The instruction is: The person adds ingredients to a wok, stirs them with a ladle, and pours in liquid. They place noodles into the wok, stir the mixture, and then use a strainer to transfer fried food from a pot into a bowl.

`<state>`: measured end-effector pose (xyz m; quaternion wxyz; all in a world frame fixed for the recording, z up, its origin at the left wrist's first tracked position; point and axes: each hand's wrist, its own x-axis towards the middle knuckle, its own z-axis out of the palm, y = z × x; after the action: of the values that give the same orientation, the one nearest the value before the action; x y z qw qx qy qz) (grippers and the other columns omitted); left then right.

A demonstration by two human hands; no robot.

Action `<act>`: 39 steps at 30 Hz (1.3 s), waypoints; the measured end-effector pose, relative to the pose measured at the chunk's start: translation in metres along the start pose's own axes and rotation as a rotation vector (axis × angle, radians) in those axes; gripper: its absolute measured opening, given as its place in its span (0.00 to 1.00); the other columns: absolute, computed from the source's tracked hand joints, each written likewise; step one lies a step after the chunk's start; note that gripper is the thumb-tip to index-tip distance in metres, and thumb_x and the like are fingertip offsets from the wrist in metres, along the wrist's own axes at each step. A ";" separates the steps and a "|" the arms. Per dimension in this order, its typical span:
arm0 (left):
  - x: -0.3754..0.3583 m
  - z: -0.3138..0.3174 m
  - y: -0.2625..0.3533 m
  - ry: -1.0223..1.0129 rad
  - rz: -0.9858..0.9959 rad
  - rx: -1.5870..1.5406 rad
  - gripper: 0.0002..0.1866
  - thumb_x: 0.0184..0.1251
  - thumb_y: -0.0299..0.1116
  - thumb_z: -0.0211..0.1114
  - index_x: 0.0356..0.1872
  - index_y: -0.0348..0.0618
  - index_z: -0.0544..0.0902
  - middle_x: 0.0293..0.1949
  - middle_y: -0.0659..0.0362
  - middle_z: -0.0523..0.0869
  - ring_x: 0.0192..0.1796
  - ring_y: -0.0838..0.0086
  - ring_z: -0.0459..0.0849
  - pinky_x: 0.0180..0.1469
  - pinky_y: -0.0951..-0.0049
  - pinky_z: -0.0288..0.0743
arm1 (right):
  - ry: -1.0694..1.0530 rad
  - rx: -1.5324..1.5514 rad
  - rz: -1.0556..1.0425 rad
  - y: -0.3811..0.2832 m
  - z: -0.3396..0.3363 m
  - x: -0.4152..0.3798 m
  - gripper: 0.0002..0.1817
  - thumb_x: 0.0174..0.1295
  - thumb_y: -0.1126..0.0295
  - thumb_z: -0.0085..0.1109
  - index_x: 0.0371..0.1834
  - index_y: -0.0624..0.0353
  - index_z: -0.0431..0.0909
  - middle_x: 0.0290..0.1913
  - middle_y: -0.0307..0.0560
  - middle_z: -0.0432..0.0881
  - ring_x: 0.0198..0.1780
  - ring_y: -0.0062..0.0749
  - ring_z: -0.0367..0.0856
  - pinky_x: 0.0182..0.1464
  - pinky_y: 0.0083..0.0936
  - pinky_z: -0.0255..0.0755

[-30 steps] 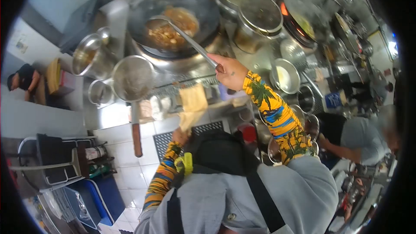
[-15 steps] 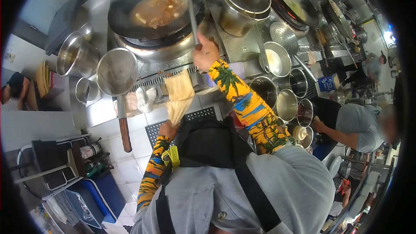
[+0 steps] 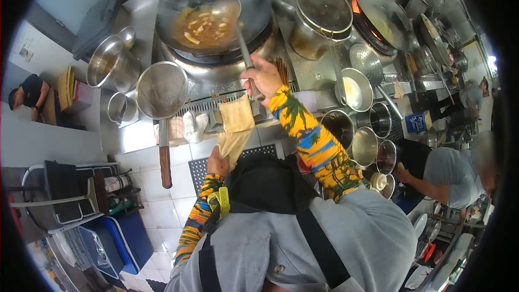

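Note:
My right hand is closed around the handle of a long ladle. The ladle's bowl rests low over a dark wok that holds brown sauce with pale pieces. Near the counter's front edge, my left hand grips the lower end of a yellowish cloth. The upper part of that cloth lies over the stove's front ledge. Some fingers of the left hand are hidden by the fabric.
Left of the wok are a wire strainer and a metal pot. To the right stand a stockpot topped with a strainer, a perforated skimmer and several sauce containers. A co-worker is at the right.
The ladle's bowl has come nearer to me and left relative to the wok. The cloth hangs looser, with my left hand closer to the ledge. The whole view has shifted somewhat.

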<state>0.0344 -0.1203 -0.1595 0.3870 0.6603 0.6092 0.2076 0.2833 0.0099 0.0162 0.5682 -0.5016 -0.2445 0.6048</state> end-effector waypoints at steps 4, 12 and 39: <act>0.010 0.004 0.004 -0.014 0.060 0.076 0.19 0.59 0.42 0.66 0.44 0.38 0.80 0.38 0.42 0.85 0.46 0.45 0.82 0.46 0.55 0.76 | -0.263 0.643 0.308 -0.028 -0.016 0.005 0.31 0.59 0.79 0.56 0.68 0.62 0.62 0.31 0.46 0.79 0.23 0.25 0.77 0.19 0.20 0.71; 0.010 -0.020 0.056 -0.281 0.040 0.298 0.31 0.54 0.57 0.69 0.46 0.38 0.79 0.40 0.40 0.85 0.45 0.45 0.83 0.48 0.54 0.77 | -0.233 -0.877 -0.318 -0.042 -0.026 -0.043 0.37 0.58 0.76 0.56 0.73 0.63 0.56 0.23 0.36 0.72 0.22 0.18 0.71 0.24 0.20 0.66; 0.026 -0.029 0.128 -0.081 0.357 -0.099 0.14 0.65 0.37 0.64 0.46 0.41 0.81 0.35 0.50 0.87 0.38 0.62 0.87 0.42 0.68 0.80 | -0.009 -1.351 -0.770 -0.016 -0.072 0.022 0.35 0.56 0.73 0.55 0.70 0.58 0.62 0.25 0.49 0.76 0.27 0.27 0.77 0.34 0.29 0.73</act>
<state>0.0996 -0.0822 -0.0487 0.4002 0.7460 0.4551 0.2759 0.3571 0.0143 -0.0042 0.3082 -0.6164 -0.7194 0.0867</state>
